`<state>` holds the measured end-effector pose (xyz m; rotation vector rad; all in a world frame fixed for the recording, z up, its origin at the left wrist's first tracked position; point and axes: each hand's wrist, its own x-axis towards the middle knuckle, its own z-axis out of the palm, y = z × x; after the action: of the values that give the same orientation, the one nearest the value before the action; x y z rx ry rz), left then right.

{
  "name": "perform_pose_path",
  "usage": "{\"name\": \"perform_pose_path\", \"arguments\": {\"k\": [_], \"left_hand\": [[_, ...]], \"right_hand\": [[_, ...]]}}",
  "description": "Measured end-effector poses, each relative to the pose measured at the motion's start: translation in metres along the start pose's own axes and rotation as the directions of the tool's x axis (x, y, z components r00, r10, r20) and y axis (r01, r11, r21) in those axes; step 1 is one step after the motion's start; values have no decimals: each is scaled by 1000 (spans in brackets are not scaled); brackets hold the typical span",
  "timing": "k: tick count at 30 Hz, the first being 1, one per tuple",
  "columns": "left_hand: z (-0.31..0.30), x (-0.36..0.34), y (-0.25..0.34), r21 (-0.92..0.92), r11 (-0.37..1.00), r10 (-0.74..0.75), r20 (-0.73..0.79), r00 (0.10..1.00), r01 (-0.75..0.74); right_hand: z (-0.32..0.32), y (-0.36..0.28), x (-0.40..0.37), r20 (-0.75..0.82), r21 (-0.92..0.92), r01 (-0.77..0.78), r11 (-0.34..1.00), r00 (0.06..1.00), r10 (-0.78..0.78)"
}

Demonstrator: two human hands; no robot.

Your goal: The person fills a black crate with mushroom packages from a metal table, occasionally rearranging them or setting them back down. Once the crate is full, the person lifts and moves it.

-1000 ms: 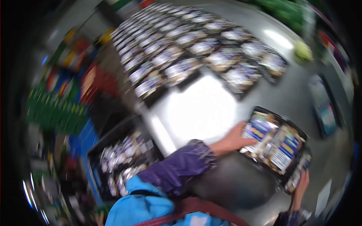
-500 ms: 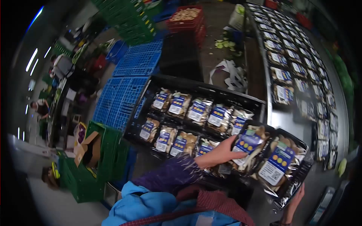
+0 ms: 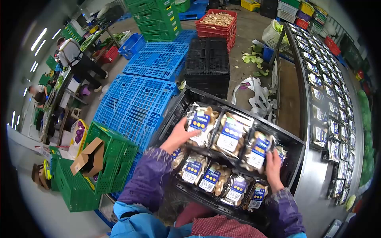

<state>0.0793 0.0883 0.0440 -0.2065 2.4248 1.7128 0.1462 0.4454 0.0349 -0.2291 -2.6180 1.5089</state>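
Note:
Between my two hands a row of three wrapped mushroom packs (image 3: 231, 135) is squeezed end to end, with blue-and-white labels facing up. My left hand (image 3: 178, 137) grips the row's left end, thumb over the film. Closed on the right end is my right hand (image 3: 274, 168), its fingers partly hidden along the pack's side. The row is over a black plastic crate (image 3: 295, 139). Inside the crate, nearer my body, lies another row of mushroom packs (image 3: 210, 177). What lies under the held row is mostly hidden.
Many similar packs (image 3: 315, 80) lie in rows on the metal table (image 3: 305, 178) at right. Blue pallets (image 3: 127, 103), green crates (image 3: 115, 158) and a black crate stack (image 3: 207, 63) surround the left and far side. A person (image 3: 73, 55) works at a far-left bench.
My hands and the held packs have moved left from beside the table to over the crate. Three packs in a row now show between my hands, where two showed before. The view has shifted.

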Motion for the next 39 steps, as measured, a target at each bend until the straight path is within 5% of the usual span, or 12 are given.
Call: {"name": "perform_pose_path", "arguments": {"k": [3,4,5,7,12,15,22,25,33,35,37,39], "left_hand": [[-8,39,-37,370,921,199,-173,965,-124],[-10,44,-48,500,865,157,-212,964,-31],[-12,46,-50,497,867,155,-210,965,-31],[-12,42,-50,494,868,178,-223,958,-47],[-9,27,-48,524,825,341,-164,926,-211],[-1,11,-41,713,668,423,-127,897,-215],[34,3,-31,750,463,407,294,865,-473],[40,9,-38,818,346,358,337,871,-459],[25,-6,-17,741,512,316,308,897,-435],[20,-18,-7,676,637,294,231,927,-371],[14,-27,11,457,755,505,52,861,-471],[3,-48,72,390,786,561,-124,818,-480]], "right_hand": [[48,32,18,-47,-100,2,995,999,-6],[62,58,24,-65,-151,7,988,998,-17],[60,48,26,-65,-156,4,988,998,-14],[51,18,22,36,-13,-236,972,971,237],[41,26,11,82,62,-302,951,951,297],[33,31,-2,137,123,-369,921,926,353],[40,23,-20,338,-21,-358,934,876,343],[50,23,-16,301,46,-304,952,913,277],[20,20,-43,338,150,-376,914,889,310],[5,18,-58,335,141,-421,896,872,357],[-9,22,-79,327,110,-370,922,890,318],[-25,10,-100,322,24,-402,915,870,374]]}}
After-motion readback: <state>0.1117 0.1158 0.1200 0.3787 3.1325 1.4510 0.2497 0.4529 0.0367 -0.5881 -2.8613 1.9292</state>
